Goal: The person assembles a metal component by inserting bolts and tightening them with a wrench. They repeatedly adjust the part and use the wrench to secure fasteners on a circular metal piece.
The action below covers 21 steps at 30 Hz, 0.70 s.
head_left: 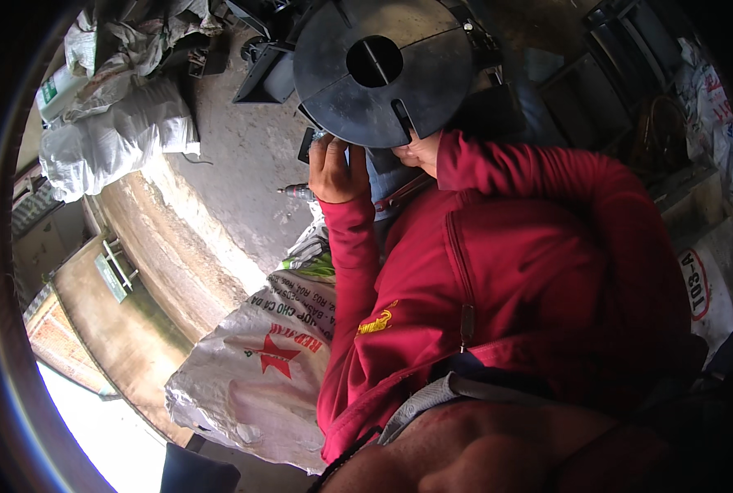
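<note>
Black disc [383, 103] is top centre, just beyond the wearer's red jacket [514, 255], its upper edge reaching the top of the view. It has a round hole mid-disc w/ a thin bar showing across it, fine seams running outward, & an open slot cut into the near rim. Can't tell what carries its weight.

L hand [339, 168] is up at the near-left rim, fingers bent & bunched close together, tips at or just under the edge next to a small dark bracket [306, 145]; can't tell if they're clamped on anything. R hand [420, 154] is at the near rim, right by the slot, fingers partly hidden by the disc (so grip unclear, can't tell if closed on it or only touching).

Grey floor [243, 156] to the left: a tool w/ a metal tip [297, 191] lies near the L hand. Dark metal parts [268, 76] sit just left of the disc. Nearer the body, left side, a big white sack [243, 394] w/ red & dark print. Upper L: white wrapped bundle [120, 135] + white jug [58, 94] w/ green label. Far R: another printed sack [716, 283], partly in shadow.
</note>
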### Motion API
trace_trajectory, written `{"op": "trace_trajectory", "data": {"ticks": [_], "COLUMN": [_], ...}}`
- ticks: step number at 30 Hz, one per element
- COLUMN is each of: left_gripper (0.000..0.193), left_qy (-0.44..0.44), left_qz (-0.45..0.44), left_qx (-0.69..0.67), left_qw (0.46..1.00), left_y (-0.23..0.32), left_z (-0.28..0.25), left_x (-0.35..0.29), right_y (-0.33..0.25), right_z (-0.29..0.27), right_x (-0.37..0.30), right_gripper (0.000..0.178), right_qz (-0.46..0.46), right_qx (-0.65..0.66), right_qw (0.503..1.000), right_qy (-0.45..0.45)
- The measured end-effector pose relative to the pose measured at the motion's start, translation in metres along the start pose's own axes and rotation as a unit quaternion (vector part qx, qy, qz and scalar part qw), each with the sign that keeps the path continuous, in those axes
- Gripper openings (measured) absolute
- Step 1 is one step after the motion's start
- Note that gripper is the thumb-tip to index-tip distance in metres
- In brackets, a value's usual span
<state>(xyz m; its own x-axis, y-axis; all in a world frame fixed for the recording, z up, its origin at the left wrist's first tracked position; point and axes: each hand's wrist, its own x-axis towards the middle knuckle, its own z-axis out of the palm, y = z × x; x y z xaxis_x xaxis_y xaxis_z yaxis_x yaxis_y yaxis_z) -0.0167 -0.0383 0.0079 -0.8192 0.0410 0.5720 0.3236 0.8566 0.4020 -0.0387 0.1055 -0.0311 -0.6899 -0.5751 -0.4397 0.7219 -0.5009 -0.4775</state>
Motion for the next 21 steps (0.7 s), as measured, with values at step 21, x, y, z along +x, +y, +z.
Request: {"op": "trace_trajectory", "data": {"ticks": [21], "left_gripper": [0.024], "left_qy": [0.01], "left_qz": [-0.077], "left_qx": [-0.007], "left_qw": [0.997], "left_y": [0.009], "left_z": [0.004], "left_x": [-0.003], "right_y": [-0.002], "right_z": [0.002], "right_x": [-0.002], "right_gripper": [0.039], "right_qz": [-0.002], "right_qx": [-0.016], "right_qw": [1.0], "right_qy": [-0.005]}}
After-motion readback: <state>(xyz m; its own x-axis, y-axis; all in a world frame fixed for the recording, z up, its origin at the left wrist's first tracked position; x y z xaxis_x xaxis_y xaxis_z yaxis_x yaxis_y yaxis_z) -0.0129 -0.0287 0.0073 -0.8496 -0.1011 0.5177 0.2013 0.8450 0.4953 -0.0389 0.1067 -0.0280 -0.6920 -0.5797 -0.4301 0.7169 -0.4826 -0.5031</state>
